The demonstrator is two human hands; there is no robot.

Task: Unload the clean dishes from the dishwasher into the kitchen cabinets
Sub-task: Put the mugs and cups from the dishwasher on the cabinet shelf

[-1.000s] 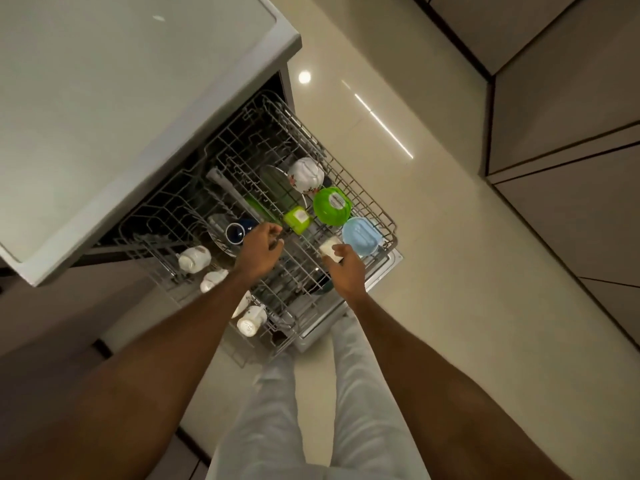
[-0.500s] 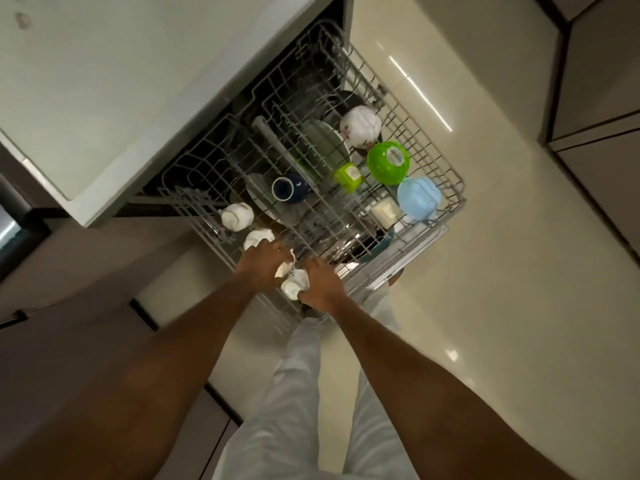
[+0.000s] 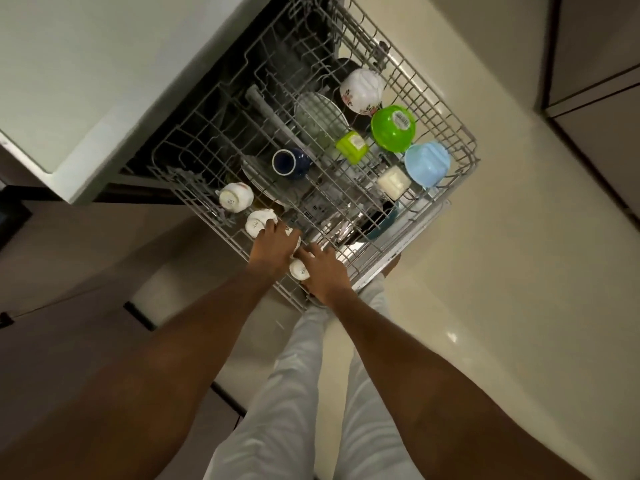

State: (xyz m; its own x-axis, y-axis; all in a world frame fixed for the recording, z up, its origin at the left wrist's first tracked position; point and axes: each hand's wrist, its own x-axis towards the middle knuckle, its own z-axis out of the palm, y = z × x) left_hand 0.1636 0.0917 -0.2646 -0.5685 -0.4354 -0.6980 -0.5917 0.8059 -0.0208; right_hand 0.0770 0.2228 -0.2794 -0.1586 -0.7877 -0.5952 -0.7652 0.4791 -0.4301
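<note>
The right hand (image 3: 323,271) curls around a small white cup (image 3: 298,269) at the near corner of the pulled-out dishwasher rack (image 3: 460,133). The left hand (image 3: 273,245) sits just beside it, its grip closed over another white cup (image 3: 294,237) that is mostly hidden beneath the fingers. Two more white cups (image 3: 258,221) (image 3: 235,197) lie upturned along the rack's left edge. Farther in sit a dark blue mug (image 3: 290,163), a green bowl (image 3: 393,128), a blue bowl (image 3: 427,163) and a flowered white bowl (image 3: 362,91). The pale bench (image 3: 86,81) overhangs the rack.
</note>
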